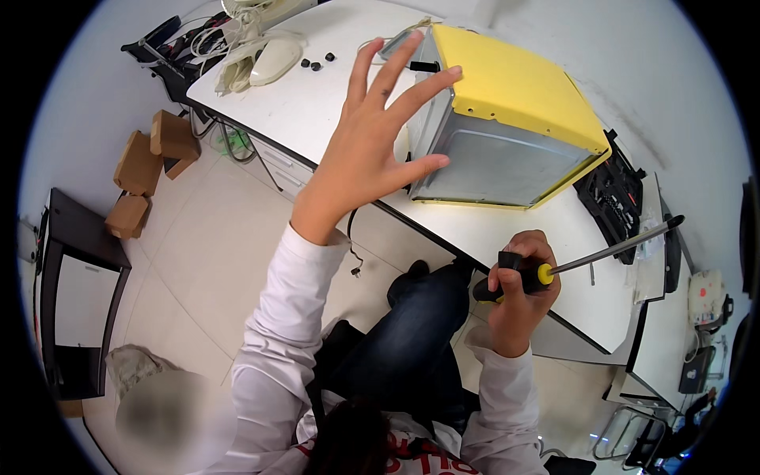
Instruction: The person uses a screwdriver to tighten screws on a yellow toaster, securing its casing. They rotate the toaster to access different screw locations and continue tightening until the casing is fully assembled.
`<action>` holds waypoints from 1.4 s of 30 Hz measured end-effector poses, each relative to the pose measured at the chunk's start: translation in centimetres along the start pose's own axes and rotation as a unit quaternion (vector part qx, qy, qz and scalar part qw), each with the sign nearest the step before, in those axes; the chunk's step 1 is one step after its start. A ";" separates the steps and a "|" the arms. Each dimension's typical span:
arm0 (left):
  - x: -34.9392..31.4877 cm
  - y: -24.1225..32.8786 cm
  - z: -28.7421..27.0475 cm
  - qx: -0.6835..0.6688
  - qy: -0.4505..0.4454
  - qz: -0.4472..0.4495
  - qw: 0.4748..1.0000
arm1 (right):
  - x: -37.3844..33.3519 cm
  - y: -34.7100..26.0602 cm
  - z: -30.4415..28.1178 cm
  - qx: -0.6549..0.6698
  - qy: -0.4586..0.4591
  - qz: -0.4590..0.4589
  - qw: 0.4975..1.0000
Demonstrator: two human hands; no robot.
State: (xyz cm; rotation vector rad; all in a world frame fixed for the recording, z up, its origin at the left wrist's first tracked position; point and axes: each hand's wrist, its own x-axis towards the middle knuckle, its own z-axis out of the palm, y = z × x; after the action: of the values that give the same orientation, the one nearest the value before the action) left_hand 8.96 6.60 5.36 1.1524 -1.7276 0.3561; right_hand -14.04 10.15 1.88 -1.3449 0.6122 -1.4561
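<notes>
A box-shaped appliance (514, 83) with a yellow metal casing and a grey metal panel lies tipped on the white table (297, 111). My left hand (368, 131) is raised at its left side, fingers spread wide; whether the fingertips touch it I cannot tell. In my right hand (524, 297), near the table's front edge, is a screwdriver (606, 255) with a black and yellow handle, its shaft pointing up to the right. The same hand pinches a small black piece (509, 260) at the thumb. Three similar small black pieces (316, 66) rest on the table further left.
An opened black tool case (613, 190) lies right of the appliance. Cream plastic parts (275, 62) and tangled cords occupy the table's far left. Cardboard boxes (138, 165) and a dark cabinet (79, 293) stand on the left floor. A cord with a plug (355, 271) hangs below the table edge.
</notes>
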 end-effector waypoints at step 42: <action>0.0 4.7 2.2 -0.058 -0.014 -0.026 0.998 | 5.8 -0.6 2.7 -0.054 0.041 -0.039 0.997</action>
State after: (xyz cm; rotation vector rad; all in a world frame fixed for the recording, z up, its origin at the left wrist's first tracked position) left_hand 3.82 7.50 5.59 1.1206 -1.7163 0.2055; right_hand -10.86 5.84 5.51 -1.4106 0.7078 -1.5662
